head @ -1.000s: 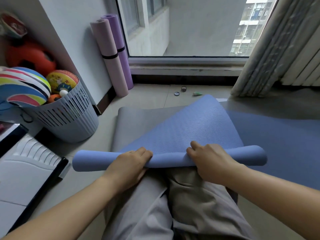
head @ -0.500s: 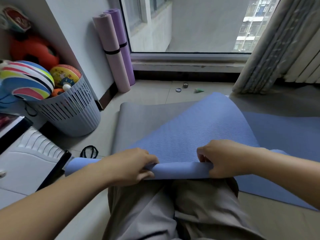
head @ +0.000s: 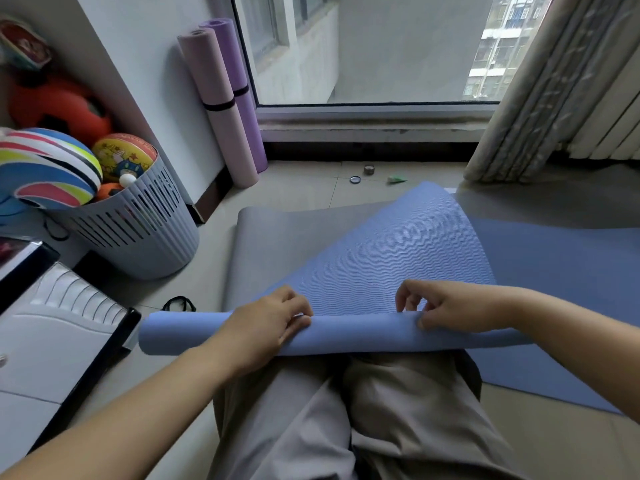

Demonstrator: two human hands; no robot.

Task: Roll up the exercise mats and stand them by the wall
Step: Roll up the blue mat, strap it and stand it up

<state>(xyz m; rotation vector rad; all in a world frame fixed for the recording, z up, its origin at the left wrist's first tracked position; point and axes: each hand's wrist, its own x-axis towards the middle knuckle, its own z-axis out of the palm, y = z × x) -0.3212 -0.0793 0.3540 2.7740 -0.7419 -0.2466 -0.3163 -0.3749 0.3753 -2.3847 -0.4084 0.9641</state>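
Note:
A blue exercise mat (head: 381, 247) lies across my lap and the floor, its near end wound into a roll (head: 346, 332). My left hand (head: 266, 323) grips the roll left of middle, fingers curled over its top. My right hand (head: 446, 306) holds the roll's right part, thumb on the front, fingers lifted and curled above the mat. A grey mat (head: 273, 237) lies flat under the blue one. Another blue mat (head: 561, 271) lies flat on the right. Two rolled mats, pink (head: 218, 105) and purple (head: 242, 95), stand against the wall by the window.
A grey slatted basket (head: 138, 233) full of balls stands at the left. A black elastic strap (head: 178, 303) lies on the floor near the roll's left end. Small items (head: 369, 169) lie below the window. A curtain (head: 540, 88) hangs at the right. A white case (head: 52, 327) sits lower left.
The roll has grown thicker and moved a little forward over the blue mat. My right hand's fingers have lifted off the roll's top; my left hand keeps its grip.

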